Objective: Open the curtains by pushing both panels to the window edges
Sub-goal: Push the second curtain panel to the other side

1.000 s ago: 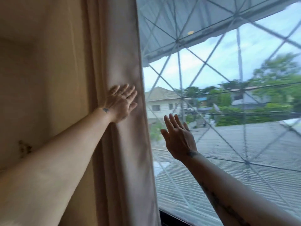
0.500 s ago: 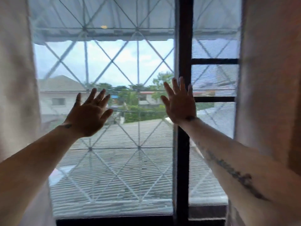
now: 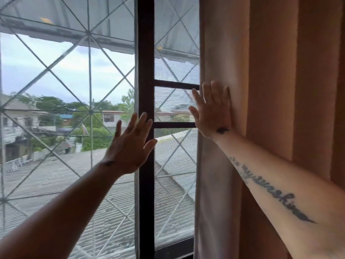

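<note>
The right curtain panel (image 3: 270, 75), pale pink-beige with vertical folds, hangs at the right side of the window. My right hand (image 3: 212, 111) is flat with fingers spread, its outer edge pressed against the panel's inner edge. My left hand (image 3: 130, 146) is raised in mid-air with fingers apart, in front of the dark window frame post (image 3: 146, 62), touching no fabric. The left curtain panel is out of view.
A window with a diamond-pattern metal grille (image 3: 89, 32) fills the left and middle. A mesh screen section (image 3: 173, 105) with dark crossbars sits between the post and the curtain. Corrugated roofs, houses and trees lie outside.
My view swung right, from the left panel to the right one. My left hand left the left curtain and moved right. My right hand reached the right panel's edge.
</note>
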`<state>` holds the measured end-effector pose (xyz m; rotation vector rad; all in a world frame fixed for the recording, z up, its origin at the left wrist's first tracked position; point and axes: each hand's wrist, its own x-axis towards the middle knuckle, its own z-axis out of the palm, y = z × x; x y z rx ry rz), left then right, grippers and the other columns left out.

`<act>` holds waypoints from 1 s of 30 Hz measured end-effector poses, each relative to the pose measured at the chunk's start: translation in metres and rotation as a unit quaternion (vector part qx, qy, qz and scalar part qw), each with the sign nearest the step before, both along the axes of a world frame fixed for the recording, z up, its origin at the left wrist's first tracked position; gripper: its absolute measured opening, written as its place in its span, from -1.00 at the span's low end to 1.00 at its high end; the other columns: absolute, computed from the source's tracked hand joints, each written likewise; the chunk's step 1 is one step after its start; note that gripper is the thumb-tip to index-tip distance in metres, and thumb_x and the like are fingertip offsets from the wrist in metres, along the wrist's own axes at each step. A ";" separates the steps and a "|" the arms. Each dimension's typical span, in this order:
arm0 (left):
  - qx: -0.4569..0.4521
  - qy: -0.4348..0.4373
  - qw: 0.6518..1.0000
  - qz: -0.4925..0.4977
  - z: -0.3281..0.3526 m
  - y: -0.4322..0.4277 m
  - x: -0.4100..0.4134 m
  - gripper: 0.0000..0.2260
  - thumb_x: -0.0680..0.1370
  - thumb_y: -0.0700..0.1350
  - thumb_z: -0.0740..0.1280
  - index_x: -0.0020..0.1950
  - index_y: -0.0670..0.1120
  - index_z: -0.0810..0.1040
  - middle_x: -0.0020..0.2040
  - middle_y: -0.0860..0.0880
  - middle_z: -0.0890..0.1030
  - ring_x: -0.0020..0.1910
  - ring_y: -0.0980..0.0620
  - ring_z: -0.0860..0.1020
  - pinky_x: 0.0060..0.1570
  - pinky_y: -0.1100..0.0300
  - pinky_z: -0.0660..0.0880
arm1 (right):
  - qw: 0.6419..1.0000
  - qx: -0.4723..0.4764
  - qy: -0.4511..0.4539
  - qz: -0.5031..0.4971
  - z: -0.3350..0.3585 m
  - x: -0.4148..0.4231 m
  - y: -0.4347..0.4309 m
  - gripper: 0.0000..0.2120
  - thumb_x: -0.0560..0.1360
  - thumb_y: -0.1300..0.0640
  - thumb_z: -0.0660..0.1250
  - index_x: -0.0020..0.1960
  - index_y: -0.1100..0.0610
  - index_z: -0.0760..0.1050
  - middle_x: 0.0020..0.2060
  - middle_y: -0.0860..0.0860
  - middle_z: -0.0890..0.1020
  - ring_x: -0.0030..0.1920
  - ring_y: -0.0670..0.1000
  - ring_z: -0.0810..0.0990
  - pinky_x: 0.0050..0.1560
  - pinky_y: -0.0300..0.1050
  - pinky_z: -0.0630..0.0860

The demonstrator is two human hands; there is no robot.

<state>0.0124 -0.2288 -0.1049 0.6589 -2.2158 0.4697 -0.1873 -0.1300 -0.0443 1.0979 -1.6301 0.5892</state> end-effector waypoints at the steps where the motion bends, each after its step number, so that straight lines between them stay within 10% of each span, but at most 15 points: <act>1: 0.005 -0.002 1.000 -0.013 -0.003 0.004 -0.010 -0.32 0.50 0.21 -0.15 0.54 -0.11 0.12 0.59 -0.08 0.05 0.57 -0.11 -0.04 0.49 -0.21 -0.07 | 1.000 0.001 0.004 -0.014 0.001 -0.006 0.005 -0.51 0.53 -0.03 0.12 0.39 0.16 0.25 0.41 0.31 0.32 0.46 0.35 0.16 0.43 0.38 -0.05; 12: 0.076 -0.012 0.976 -0.202 -0.042 0.070 -0.129 -0.40 0.63 0.05 0.10 0.56 -0.11 -0.08 0.60 -0.07 -0.13 0.55 -0.01 -0.23 0.54 0.05 -0.13 | 0.994 0.014 0.063 -0.091 0.016 -0.052 0.038 -0.49 0.54 -0.02 0.18 0.39 0.22 0.23 0.41 0.28 0.33 0.46 0.30 0.18 0.44 0.36 0.00; 16: 0.133 0.027 0.953 -0.272 -0.069 0.095 -0.176 -0.16 0.48 0.38 -0.18 0.55 -0.19 -0.08 0.58 -0.12 -0.13 0.46 -0.01 -0.26 0.52 0.06 -0.12 | 0.992 0.011 0.075 -0.099 0.028 -0.070 0.049 -0.49 0.55 -0.03 0.16 0.40 0.23 0.21 0.42 0.28 0.30 0.47 0.30 0.14 0.45 0.35 -0.04; 25: 0.278 0.114 0.927 -0.226 -0.085 0.144 -0.243 0.06 0.26 0.54 -0.18 0.42 -0.20 -0.43 0.41 -0.03 -0.46 0.43 -0.01 -0.44 0.49 0.04 -0.27 | 0.994 0.004 0.066 -0.093 0.025 -0.106 0.051 -0.47 0.56 -0.03 0.14 0.42 0.23 0.18 0.46 0.26 0.24 0.50 0.25 0.08 0.46 0.34 -0.12; 30: 0.268 0.126 0.932 -0.208 -0.092 0.139 -0.272 -0.15 0.34 0.34 -0.20 0.36 -0.20 -0.47 0.38 -0.05 -0.49 0.40 -0.05 -0.47 0.45 0.06 -0.33 | 0.994 -0.015 0.062 -0.087 0.022 -0.123 0.046 -0.47 0.55 -0.05 0.15 0.40 0.24 0.21 0.46 0.25 0.26 0.49 0.24 0.12 0.46 0.31 -0.07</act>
